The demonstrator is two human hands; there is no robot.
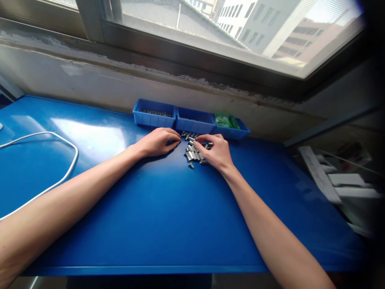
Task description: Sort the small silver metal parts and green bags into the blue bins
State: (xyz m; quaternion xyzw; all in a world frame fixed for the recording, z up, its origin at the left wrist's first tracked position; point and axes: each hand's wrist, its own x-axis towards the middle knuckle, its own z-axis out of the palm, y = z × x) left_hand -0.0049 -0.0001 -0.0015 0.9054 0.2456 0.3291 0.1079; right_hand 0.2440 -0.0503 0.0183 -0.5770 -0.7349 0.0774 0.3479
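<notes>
Indoors, blue table (180,220) under window (210,52); left fingers (173,134) narrow beside metal pieces (192,153), right fingers (206,137) narrow over them, both grips unclear

Our two bare hands (159,142), three blue rectangular plastic bins (194,126), one white cable (77,153), silver metal cylinders (195,155) we cannot count

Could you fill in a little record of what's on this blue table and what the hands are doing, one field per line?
Surface: blue table
Left hand: beside the metal pieces, fingertips close together; any held item can't be made out
Right hand: at the metal pieces, fingers bent over them; grip unclear
Left bin: small metal parts
Middle bin: contents hard to see
Right bin: green packets
Cable: white, on the table's left side
</notes>
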